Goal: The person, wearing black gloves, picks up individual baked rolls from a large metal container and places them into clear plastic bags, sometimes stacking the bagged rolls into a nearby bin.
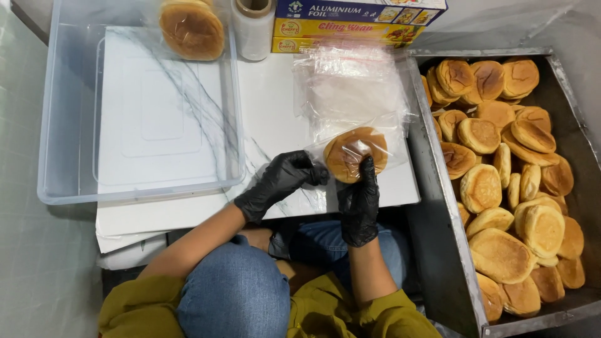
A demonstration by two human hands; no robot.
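Bun (354, 154) blurred behind clear bag (369, 134)

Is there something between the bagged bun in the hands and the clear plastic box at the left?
Nothing visible. Both gloved hands, left hand and right hand, hold the bagged bun; only bare white board lies before the clear box.

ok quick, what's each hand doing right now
Left hand: closed on the edge of the clear bag around the bun.
Right hand: fingers on the same bagged bun, holding it.
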